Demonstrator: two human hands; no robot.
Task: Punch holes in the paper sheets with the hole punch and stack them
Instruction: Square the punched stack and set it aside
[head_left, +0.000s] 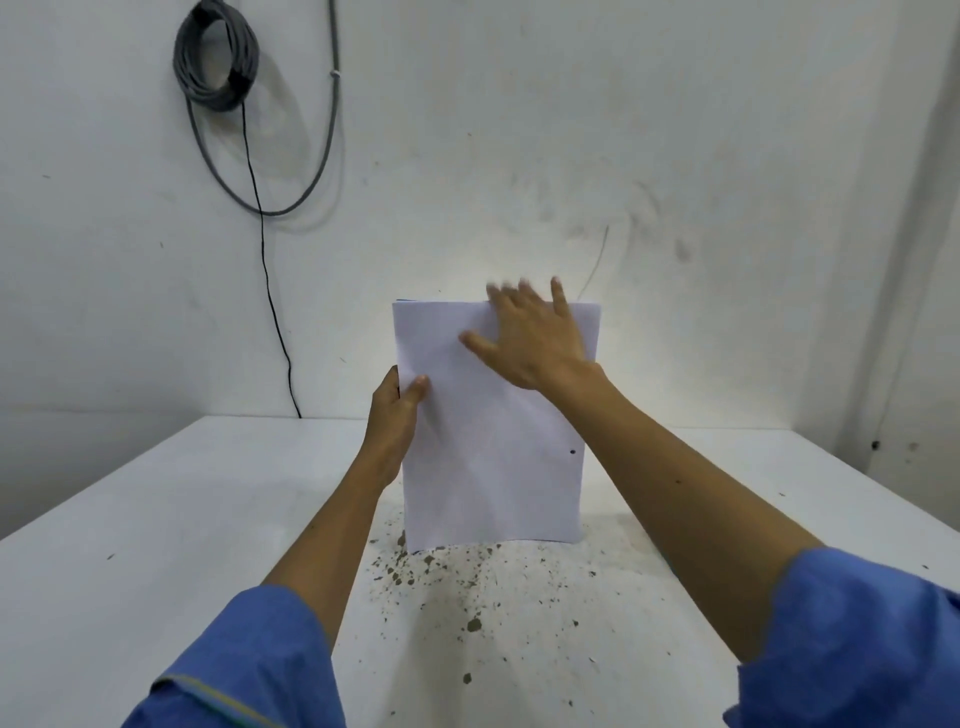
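I held the paper sheets (493, 426) upright with their bottom edge standing on the table (156, 519), which I judged the surest way to square the edges before stacking. My left hand (397, 415) had a narrow grip on the left edge, thumb pinched across the front and fingers behind, to keep the sheets from tipping. My right hand (530, 338) was spread wide and flat against the upper front, fingers reaching over the top edge; its fingertips were blurred, so I could not tell exactly how they lay there.

The paper was thin, white and smooth, bowing slightly along the bottom. One small dark hole (573, 452) showed near the right edge, low down, so punching was probably already done on this sheet. A sliver of blue peeked at the top left corner, perhaps another sheet behind. The hole punch was not in view.

The table was matte white, speckled with brown flecks (467, 623) just in front of the sheets. A coiled grey cable (215, 57) hung on the scuffed wall behind.
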